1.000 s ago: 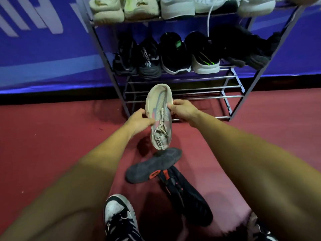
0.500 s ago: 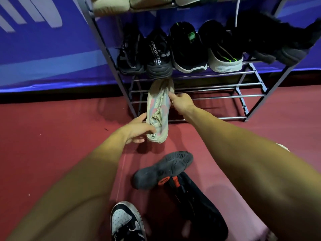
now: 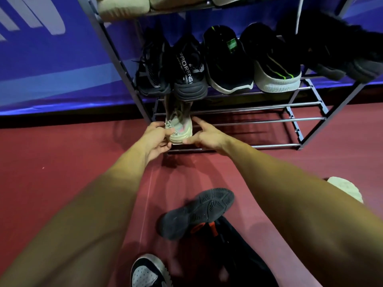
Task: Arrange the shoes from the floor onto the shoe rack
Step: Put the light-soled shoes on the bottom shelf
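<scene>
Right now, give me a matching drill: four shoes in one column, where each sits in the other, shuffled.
Shoes:
1. beige shoe
2. green-striped shoe
3. orange-marked shoe
4. black-and-white shoe

Places:
A. floor, bottom edge of view
B. rack, in the black row
C. between left hand and right hand, below that row
D. floor, sole up

Pairs: 1-C, 2-B, 3-D, 4-A

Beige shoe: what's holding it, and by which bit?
The left hand grips the beige shoe at its heel; the right hand touches the heel's other side with straight fingers.
</scene>
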